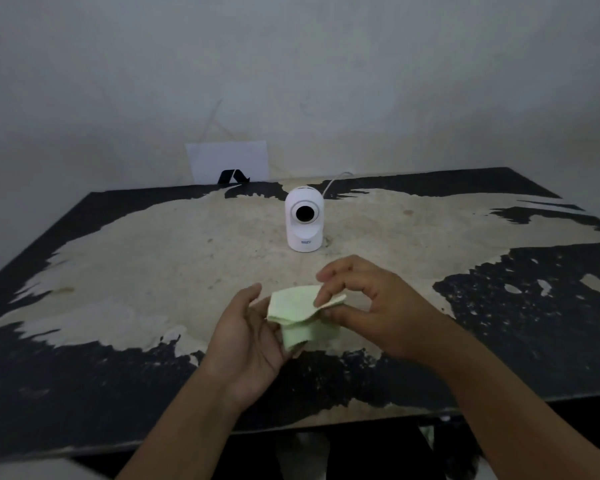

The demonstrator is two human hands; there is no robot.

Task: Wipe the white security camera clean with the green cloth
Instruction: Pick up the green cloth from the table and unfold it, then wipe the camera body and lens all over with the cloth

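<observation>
The white security camera [304, 220] stands upright near the middle of the worn table [153, 258], its dark round lens facing me and a white cable running off behind it. A pale green cloth [298, 315], folded and rumpled, hangs just above the table in front of the camera. My left hand [248, 336] cradles the cloth from below and the left, palm turned up. My right hand [371, 303] pinches the cloth's upper right edge between thumb and fingers. Both hands are well short of the camera.
The table's black coating is peeled away over a large pale patch. A white sheet [227, 161] with a black mark leans against the grey wall behind the far edge. The table's front edge [291, 431] runs just below my forearms.
</observation>
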